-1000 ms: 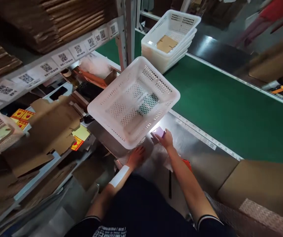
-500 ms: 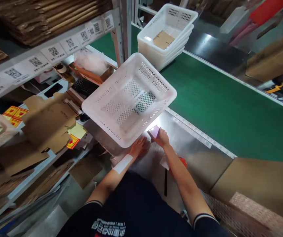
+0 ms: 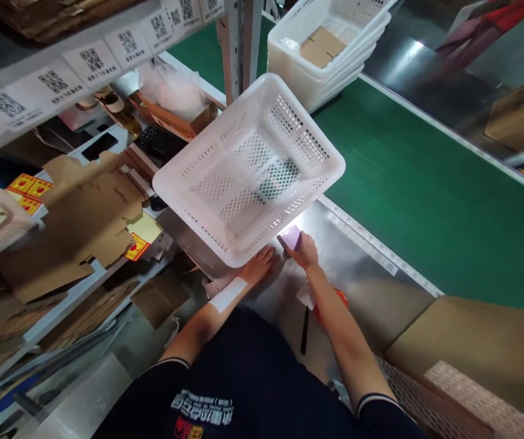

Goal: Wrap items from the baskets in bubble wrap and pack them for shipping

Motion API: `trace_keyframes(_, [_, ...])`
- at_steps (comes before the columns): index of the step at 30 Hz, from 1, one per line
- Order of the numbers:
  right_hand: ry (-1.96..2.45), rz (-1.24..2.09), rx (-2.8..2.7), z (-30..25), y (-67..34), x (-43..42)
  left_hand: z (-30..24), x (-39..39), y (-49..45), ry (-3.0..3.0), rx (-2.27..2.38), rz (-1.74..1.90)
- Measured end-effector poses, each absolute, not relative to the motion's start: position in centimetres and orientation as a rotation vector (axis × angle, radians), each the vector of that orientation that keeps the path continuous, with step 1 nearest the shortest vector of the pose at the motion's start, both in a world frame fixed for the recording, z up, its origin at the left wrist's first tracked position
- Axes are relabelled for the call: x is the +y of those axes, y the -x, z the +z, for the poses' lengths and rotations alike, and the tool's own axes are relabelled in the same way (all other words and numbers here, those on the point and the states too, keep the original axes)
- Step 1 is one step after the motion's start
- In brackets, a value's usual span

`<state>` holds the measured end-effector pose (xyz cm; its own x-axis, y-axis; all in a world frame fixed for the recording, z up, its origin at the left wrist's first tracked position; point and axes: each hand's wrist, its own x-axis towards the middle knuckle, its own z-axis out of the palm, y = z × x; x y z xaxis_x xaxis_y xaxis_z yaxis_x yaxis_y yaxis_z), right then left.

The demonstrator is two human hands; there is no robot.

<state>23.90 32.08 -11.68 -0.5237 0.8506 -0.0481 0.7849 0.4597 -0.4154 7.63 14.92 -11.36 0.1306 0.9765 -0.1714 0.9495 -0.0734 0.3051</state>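
Note:
My right hand (image 3: 306,251) is closed around a small, flat purple box (image 3: 292,237), held over the metal work table (image 3: 335,244) in a patch of bright light. Flat on the table, with fingers stretched out, lies my left hand (image 3: 259,265), just under the near rim of a white plastic basket (image 3: 239,235). The basket sits tilted in view, and its mesh bottom shows. A white label-like strip (image 3: 228,294) lies across my left forearm. Partly hidden by my right forearm are a red item (image 3: 340,297) and a thin black strip (image 3: 304,330).
Beyond the table runs a green conveyor belt (image 3: 408,201) carrying stacked white baskets (image 3: 289,58), the top one with cardboard inside. A shelf rail with QR labels (image 3: 92,58) crosses the upper left. Opened cardboard (image 3: 88,213) lies at left; a large carton (image 3: 476,347) stands at right.
The camera view has shifted a little, so the basket, shelf and belt sit differently in the picture. My right hand still holds the purple box, and my left hand stays on the table.

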Motion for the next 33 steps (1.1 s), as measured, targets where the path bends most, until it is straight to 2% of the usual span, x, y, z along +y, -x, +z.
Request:
trace_keyframes(21, [1.487, 0.729, -2.581, -10.1, -23.9, 32.7, -10.0, 15.1, -7.7, -1.98, 1.857, 0.124])
trace_keyframes(33, [1.678, 0.98, -2.455, -8.9, -24.0, 38.0, -9.8, 15.0, -8.2, -2.003, 1.914, 0.066])
